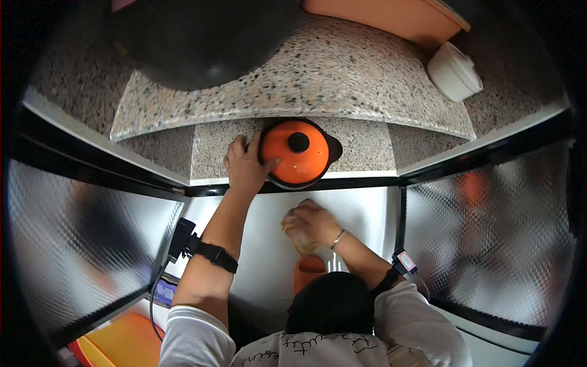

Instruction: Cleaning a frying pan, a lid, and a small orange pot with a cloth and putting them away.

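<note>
An orange lidded casserole pot (301, 158) with a black knob and a dark side handle sits at the front edge of the lower speckled stone shelf (362, 151). My left hand (247, 165) grips its left side, the thumb resting on the lid and the fingers around the rim. Lower down, in front of the shelf, my right hand (316, 220) clutches a crumpled, pale yellowish cloth (305, 241). The cloth is partly hidden by the fingers. The pot's underside cannot be seen.
Open cabinet doors with textured panels flank me, one left (87, 229) and one right (486, 238). Above the shelf juts a stone countertop (321, 73) bearing a large dark pan (206, 50), a white lidded container (454, 73) and an orange panel (385, 20). An orange slipper (309, 268) shows below.
</note>
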The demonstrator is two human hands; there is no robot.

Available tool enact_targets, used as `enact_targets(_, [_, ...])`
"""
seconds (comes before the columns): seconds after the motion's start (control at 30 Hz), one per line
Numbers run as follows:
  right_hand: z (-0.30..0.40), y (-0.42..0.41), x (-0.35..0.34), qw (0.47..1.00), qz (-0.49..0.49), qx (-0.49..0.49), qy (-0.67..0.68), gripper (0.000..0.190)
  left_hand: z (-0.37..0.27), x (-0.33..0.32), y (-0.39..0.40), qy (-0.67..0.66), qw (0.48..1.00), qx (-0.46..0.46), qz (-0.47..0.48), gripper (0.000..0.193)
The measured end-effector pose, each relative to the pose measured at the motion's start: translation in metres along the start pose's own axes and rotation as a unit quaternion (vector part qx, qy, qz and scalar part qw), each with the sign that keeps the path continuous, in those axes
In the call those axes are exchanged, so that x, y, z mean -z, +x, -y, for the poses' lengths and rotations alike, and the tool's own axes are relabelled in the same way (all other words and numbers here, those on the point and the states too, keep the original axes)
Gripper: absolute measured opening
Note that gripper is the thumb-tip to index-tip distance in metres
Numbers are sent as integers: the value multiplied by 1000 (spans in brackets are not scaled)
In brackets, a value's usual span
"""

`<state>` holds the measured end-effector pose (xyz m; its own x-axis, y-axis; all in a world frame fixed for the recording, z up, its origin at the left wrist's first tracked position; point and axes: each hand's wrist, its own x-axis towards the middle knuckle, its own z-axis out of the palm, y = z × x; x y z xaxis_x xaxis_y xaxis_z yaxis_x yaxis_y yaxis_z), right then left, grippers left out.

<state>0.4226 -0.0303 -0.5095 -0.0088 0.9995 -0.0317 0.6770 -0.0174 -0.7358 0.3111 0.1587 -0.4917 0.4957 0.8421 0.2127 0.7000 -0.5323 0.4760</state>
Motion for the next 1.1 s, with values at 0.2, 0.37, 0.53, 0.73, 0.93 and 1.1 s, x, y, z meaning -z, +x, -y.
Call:
enact_targets(0.2, [-14,-39,4,881,-188,-220,373,21,-59,-2,11,-33,988,-145,44,63])
enact_targets(0.37, [-27,-67,-17,853,-209,-234,417,23,-63,-3,21,-7,985,-153,79,57])
enact_targets(0.53, [-60,-87,-23,850,-256,-281,364,24,-75,46,4,-81,992,-90,26,44])
enact_targets(0.73, [-60,-76,6,736,-323,-286,522,23,-31,72,-37,-624,753,196,75,43])
enact_targets(0.93, [-44,-60,4,660,-317,-252,633,25,-11,64,-78,-891,383,216,115,49])
enact_targets(1.1, [-32,-57,3,648,-302,-235,658,27,-8,60,-85,-883,387,247,100,46])
